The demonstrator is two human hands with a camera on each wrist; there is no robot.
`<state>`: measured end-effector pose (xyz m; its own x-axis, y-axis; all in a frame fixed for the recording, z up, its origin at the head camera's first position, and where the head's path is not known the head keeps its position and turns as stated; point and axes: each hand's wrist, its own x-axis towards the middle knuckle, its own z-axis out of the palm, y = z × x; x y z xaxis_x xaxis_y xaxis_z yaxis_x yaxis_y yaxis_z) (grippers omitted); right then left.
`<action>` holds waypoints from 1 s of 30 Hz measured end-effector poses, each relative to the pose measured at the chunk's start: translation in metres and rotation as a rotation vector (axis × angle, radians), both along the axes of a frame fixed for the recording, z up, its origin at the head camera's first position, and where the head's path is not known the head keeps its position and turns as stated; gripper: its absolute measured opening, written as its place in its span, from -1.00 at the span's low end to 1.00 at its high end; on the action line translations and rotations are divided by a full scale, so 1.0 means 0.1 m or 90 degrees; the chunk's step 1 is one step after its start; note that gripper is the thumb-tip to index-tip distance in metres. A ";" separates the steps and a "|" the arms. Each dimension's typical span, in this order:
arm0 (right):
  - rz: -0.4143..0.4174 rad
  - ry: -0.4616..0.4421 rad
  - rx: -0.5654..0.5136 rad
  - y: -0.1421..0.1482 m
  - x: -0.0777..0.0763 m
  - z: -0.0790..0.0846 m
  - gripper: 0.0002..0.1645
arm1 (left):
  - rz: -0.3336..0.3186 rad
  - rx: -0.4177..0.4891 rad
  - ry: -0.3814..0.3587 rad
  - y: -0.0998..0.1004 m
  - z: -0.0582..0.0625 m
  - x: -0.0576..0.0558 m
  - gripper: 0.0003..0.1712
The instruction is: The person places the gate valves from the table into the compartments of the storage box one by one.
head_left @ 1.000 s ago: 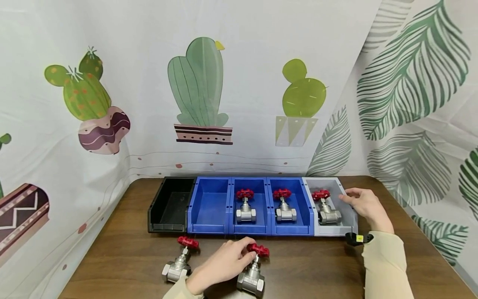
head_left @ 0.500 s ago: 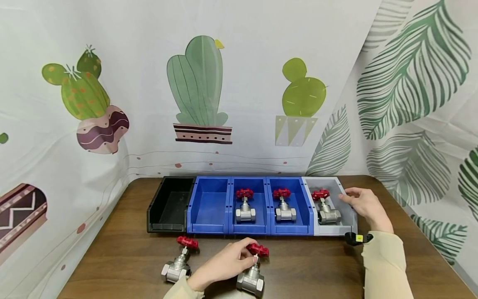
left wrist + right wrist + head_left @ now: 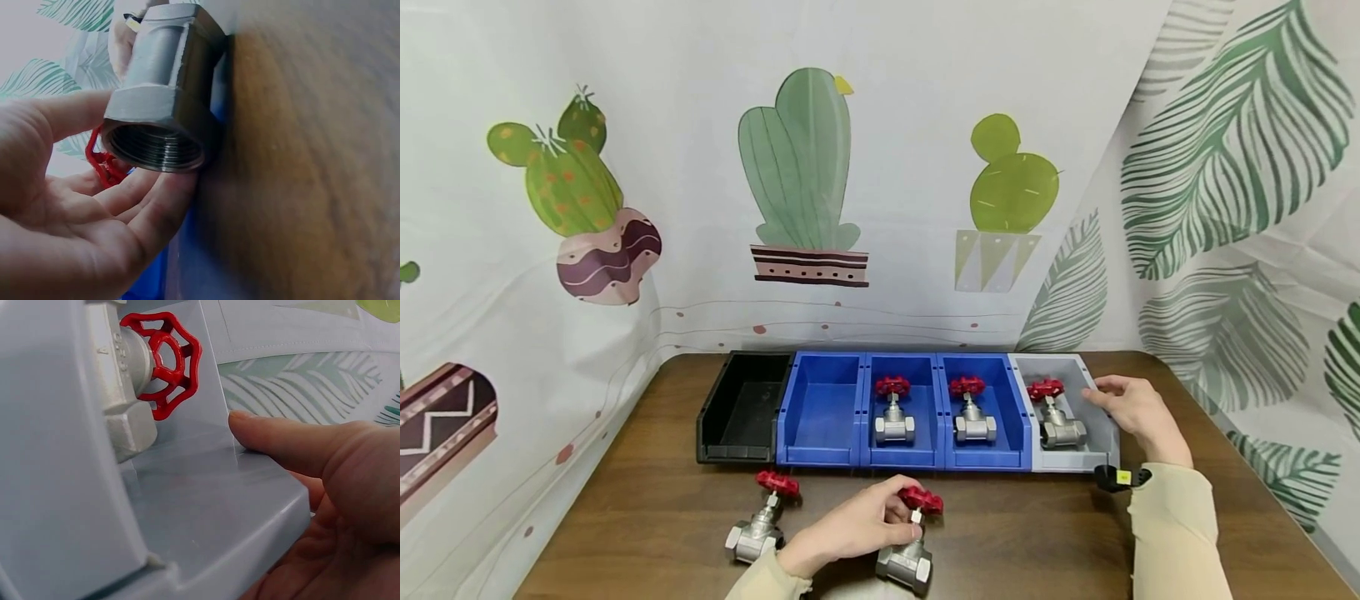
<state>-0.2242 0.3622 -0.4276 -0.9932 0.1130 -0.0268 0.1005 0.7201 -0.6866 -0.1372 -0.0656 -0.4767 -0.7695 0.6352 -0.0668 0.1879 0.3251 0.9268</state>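
My left hand (image 3: 857, 525) holds a metal gate valve (image 3: 906, 560) on the table, its thumb against the neck below the red handwheel (image 3: 921, 500). In the left wrist view the valve's threaded opening (image 3: 156, 150) faces the camera, and the fingers curl beside the body. My right hand (image 3: 1138, 417) grips the right side wall of the grey bin (image 3: 1097, 425), thumb at the rim and fingers outside. Inside that bin lies another gate valve (image 3: 1060, 429), whose red handwheel (image 3: 169, 365) appears in the right wrist view.
Joined to the grey bin's left are three blue bins (image 3: 820, 458) and a black bin (image 3: 736, 454). Two of the blue ones hold a gate valve (image 3: 895, 425) each. Another valve (image 3: 756, 533) lies on the wooden table (image 3: 1022, 533), left of my left hand. Printed cloth (image 3: 917, 167) hangs behind.
My left thumb has slid slightly down from the handwheel onto the valve's neck. The right hand and the bins have stayed put; the head view has shifted a little.
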 end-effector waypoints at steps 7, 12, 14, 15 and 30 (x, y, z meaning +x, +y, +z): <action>-0.001 -0.011 -0.017 0.01 0.00 0.00 -0.33 | 0.005 0.001 -0.031 0.00 0.03 0.03 -0.34; 0.001 -0.012 -0.017 0.01 -0.01 -0.01 -0.32 | 0.006 -0.002 -0.036 0.00 0.06 0.02 -0.35; 0.003 -0.009 -0.017 0.02 -0.02 -0.02 -0.31 | 0.006 0.002 -0.038 0.01 0.08 0.01 -0.35; 0.003 -0.009 -0.017 0.02 -0.02 -0.03 -0.31 | 0.007 0.006 -0.041 0.01 0.08 0.01 -0.36; -0.004 0.000 -0.027 0.01 -0.01 -0.04 -0.34 | 0.020 0.054 -0.061 0.03 0.07 -0.01 -0.36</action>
<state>-0.2252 0.3633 -0.4313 -0.9926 0.1172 -0.0319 0.1044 0.6895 -0.7168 -0.1383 -0.0625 -0.4700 -0.7815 0.6176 -0.0878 0.0890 0.2498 0.9642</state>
